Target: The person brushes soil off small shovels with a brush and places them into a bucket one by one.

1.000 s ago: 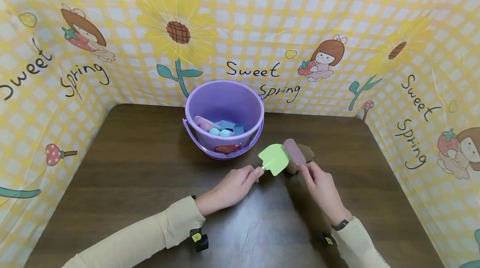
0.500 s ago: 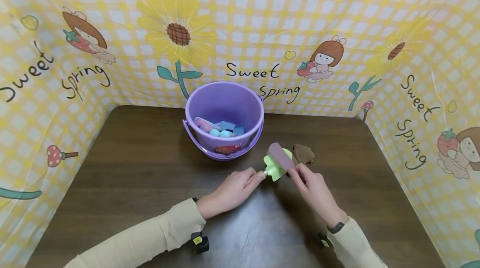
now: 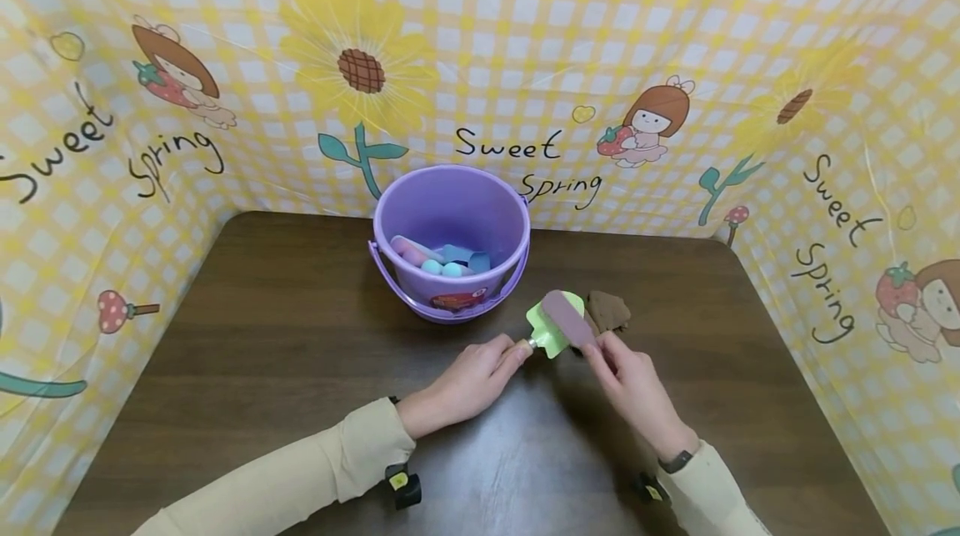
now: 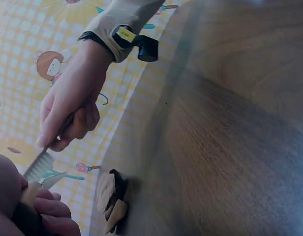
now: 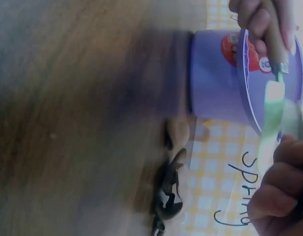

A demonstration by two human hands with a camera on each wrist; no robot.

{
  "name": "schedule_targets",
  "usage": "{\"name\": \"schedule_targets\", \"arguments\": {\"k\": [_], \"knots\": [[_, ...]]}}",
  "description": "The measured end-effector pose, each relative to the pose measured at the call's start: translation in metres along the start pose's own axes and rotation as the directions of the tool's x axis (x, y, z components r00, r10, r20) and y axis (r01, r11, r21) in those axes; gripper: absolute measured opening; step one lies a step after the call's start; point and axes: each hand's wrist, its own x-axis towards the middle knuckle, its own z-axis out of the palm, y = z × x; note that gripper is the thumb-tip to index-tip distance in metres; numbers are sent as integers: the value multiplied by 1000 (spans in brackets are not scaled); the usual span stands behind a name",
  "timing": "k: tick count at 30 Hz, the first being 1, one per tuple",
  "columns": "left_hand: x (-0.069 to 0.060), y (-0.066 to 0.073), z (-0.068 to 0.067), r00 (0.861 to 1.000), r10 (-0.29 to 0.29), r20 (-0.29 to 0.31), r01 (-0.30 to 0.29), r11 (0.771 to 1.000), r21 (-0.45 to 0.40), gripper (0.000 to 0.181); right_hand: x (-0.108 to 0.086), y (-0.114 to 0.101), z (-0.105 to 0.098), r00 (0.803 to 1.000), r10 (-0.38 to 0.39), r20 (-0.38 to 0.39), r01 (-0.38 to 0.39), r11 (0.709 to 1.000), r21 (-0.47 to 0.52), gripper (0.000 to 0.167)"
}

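Observation:
My left hand [image 3: 476,378] grips the wooden handle of a small trowel [image 3: 534,318] with a light green blade. In my right hand [image 3: 637,386] is a mauve brush [image 3: 567,318], pinched near its end and lying across the blade. Pale bristles of the brush [image 4: 40,166] show in the left wrist view. Both tools are held above the table; part of the blade is hidden under the brush. Just beyond them lies a crumpled brown item [image 3: 609,311], perhaps cloth, with dark parts in the right wrist view.
A purple bucket [image 3: 405,282] stands at the back of the dark wooden table [image 3: 285,336], its handle lowered to the front. Blue and pink pieces [image 3: 452,269] lie inside it. Yellow checked cloth [image 3: 495,44] surrounds the table on the back and sides.
The brush has moved left from the trowel blade's right edge to across the blade, uncovering more of the brown item. The trowel has shifted slightly. Both hands keep their grip.

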Motion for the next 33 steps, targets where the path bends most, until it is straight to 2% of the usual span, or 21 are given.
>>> {"name": "schedule_targets", "arguments": {"k": [2,4,9,14,21,23,27,30,33], "knots": [[1,0,0,1000,-1,-1,1,1000,-26,33,-1,0,2,999,-45,24,45,999,5,13],[1,1,0,1000,-4,1,4,999,-53,33,-1,1,3,999,-49,21,49,999,-6,13],[0,2,-2,1000,-17,19,19,995,-101,34,-1,7,2,998,54,-38,-56,998,-37,15],[-2,3,-5,999,-30,27,33,992,-124,33,-1,11,-4,984,146,-104,-152,987,-52,19],[-6,2,-9,1000,-24,9,24,998,-55,25,-1,11,-10,966,210,-150,-221,974,-59,22],[-8,2,-14,1000,8,5,-7,999,-39,22,-1,13,-11,963,227,-144,-238,969,-66,24],[-12,10,-28,993,118,-15,-118,993,13,18,-2,15,-13,961,250,-114,-260,963,-77,25],[-16,19,-40,975,218,-48,-212,972,102,18,-3,16,-13,962,255,-100,-264,960,-89,25],[-20,30,-54,945,317,-79,-297,935,195,19,-3,17,-12,962,257,-93,-266,959,-98,25]]}}
